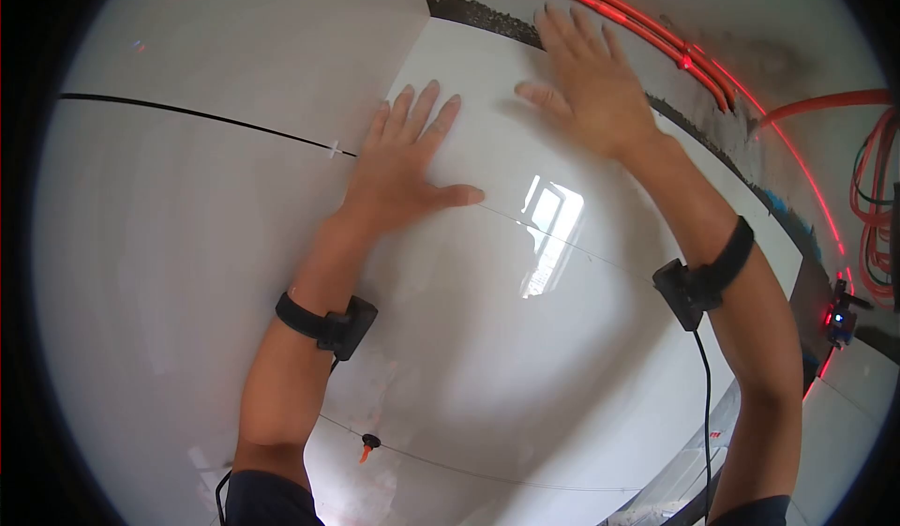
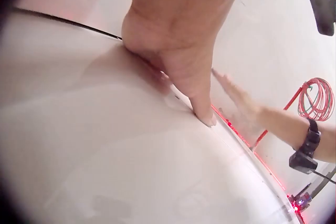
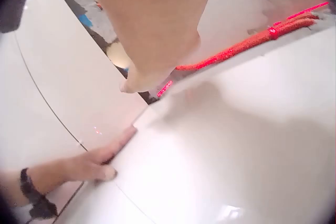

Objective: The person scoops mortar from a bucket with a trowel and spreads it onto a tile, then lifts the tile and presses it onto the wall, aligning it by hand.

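Note:
My left hand [image 1: 394,170] lies with spread, straight fingers on a large glossy white tile [image 1: 506,165], at the corner where it meets the side wall's tiles [image 1: 206,198]. The thumb points right, along the thin joint below this tile. Up by the tile's far edge is my right hand [image 1: 595,104], fingers straight and thumb held apart, slightly blurred. In the right wrist view, the right hand [image 3: 152,40] appears raised off the glossy surface, with a shadow beneath it. Neither hand holds anything.
Orange conduits [image 1: 609,6] run past the tile's far edge, crossed by a red laser line. A lit laser level [image 1: 841,318] and coiled cables [image 1: 872,217] are at right. A white cross spacer [image 1: 335,149] sits in the dark side joint; a black-and-orange clip [image 1: 369,443] sits in a lower joint.

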Motion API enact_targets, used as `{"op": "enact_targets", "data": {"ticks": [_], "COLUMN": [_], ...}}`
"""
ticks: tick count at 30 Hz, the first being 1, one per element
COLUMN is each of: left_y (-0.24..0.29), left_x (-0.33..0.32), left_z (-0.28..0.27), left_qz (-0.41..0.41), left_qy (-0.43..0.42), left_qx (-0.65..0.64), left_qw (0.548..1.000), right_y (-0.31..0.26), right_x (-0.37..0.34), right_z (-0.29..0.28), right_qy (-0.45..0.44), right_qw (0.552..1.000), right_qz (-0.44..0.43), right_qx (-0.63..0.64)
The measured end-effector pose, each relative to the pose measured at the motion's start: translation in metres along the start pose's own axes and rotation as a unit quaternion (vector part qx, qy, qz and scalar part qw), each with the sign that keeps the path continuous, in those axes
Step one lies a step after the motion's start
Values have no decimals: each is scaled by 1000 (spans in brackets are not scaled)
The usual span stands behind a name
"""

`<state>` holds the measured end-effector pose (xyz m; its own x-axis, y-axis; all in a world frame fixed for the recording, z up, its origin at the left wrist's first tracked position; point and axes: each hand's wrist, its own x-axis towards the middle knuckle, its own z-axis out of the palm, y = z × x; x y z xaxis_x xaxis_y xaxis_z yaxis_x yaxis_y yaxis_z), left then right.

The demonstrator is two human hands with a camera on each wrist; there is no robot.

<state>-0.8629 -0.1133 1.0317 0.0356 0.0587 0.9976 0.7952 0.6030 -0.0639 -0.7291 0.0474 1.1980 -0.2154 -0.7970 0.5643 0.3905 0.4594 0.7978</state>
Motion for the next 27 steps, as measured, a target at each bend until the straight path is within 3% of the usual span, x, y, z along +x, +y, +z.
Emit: {"op": "enact_targets", "data": {"ticks": [1,4,7,10,11,13,16,17,19,23,25,26,27], "left_y": [-1,-2,-3,-3,-4,-4,-6,-6,-6,-6,-6,-6,-6], "left_x": [0,-2,-3,-5,-2,-2,-2,-2,-3,-2,-3,-3,-2], "left_z": [0,3,5,1,1,3,6,7,7,3,4,5,7], "left_qz": [3,6,8,9,12,12,16,17,18,19,19,22,22], "left_qy": [2,-1,-2,-7,-1,9,12,14,7,2,8,15,15], "left_qx": [2,4,4,5,1,2,-1,-3,3,-7,-6,-9,-10], "left_qw": [1000,1000,1000,1000,1000,1000,1000,1000,1000,1000,1000,1000,1000], "right_y": [0,-12,-15,-15,-11,-12,-19,-20,-20,-21,-29,-28,-25], "right_x": [15,52,4,8,13,32,56,44,12,26,41,36,24], "right_z": [-14,-43,45,33,28,0,-36,-12,49,22,-14,2,28], "right_qy": [48,26,-32,-57,-52,47,81,80,-20,-8,88,89,36], "right_qw": [999,998,999,998,998,999,996,996,999,999,995,995,998], "right_qz": [-17,-14,10,2,2,-14,-44,-43,-12,-25,-48,-46,-43], "right_qx": [-12,64,21,28,26,-6,18,19,25,42,20,22,13]}}
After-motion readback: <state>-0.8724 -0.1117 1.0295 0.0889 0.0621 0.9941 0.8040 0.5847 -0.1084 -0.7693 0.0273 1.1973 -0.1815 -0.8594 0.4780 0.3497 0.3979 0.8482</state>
